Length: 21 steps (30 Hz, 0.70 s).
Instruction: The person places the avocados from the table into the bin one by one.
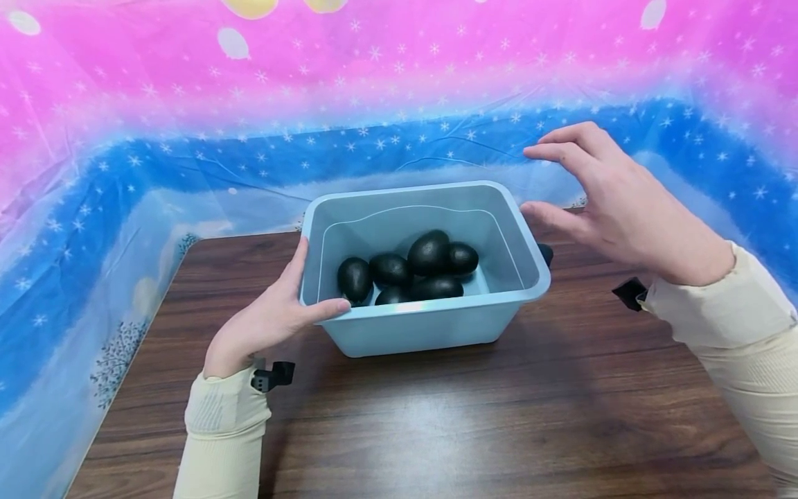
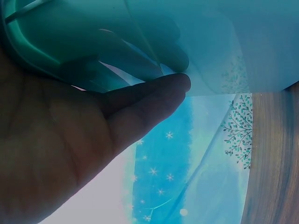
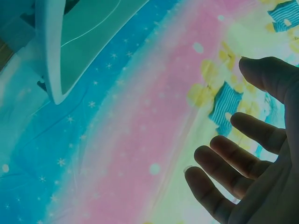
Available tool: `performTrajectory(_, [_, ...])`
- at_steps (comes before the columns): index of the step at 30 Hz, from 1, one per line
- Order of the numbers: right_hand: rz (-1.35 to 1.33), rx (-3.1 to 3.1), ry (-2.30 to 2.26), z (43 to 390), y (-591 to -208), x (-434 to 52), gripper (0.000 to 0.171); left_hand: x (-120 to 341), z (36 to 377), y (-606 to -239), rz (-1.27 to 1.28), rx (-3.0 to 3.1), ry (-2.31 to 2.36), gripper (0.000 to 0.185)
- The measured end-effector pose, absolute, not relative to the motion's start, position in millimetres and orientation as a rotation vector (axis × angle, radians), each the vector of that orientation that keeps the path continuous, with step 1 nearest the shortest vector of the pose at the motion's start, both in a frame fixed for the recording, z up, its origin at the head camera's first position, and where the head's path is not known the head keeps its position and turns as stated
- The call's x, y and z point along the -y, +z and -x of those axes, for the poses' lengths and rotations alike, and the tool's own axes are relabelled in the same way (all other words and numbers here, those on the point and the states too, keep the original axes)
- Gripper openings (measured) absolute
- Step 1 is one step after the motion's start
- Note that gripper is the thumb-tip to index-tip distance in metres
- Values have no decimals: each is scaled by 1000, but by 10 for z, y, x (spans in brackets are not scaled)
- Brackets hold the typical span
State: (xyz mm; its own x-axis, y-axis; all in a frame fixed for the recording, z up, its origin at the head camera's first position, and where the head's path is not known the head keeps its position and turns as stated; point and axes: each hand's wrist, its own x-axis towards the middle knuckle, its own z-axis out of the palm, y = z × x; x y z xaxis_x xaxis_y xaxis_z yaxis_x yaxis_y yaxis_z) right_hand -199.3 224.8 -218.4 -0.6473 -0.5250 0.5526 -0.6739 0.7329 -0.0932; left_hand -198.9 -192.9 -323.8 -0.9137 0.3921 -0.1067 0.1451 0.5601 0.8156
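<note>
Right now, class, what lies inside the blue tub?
Inside the blue tub lie smooth black stones, about six showing, heaped mid-floor. Anything beneath the heap is hidden. The left hand grips the rim.

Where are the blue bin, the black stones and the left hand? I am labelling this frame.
blue bin (image 1: 430, 326), head view, front wall.
black stones (image 1: 429, 252), head view, top of the largest stone.
left hand (image 1: 264, 322), head view, back of hand.

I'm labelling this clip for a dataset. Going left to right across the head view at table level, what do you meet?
Left hand gripping the rim, thumb inside → light blue plastic tub holding black oval stones → right hand, open in the air beside the tub's right edge.
</note>
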Motion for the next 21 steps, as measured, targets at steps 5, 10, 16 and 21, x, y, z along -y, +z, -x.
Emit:
performTrajectory(5, [-866,2469,435,2125,-2239,-2336,61,1927,1989,-3239,-476,-2513,1301,109])
performTrajectory(10, [-688,2640,517,2372,-2361,-2528,59,1929,1986,-3232,-490,-2502,1310,108])
performTrajectory(16, [-511,2846,597,2731,-2656,-2784,66,1934,1984,-3231,-473,-2511,1265,109])
performTrajectory(21, [-489,2935,622,2923,-2966,-2874,71,1937,1985,-3211,-452,-2520,1239,109])
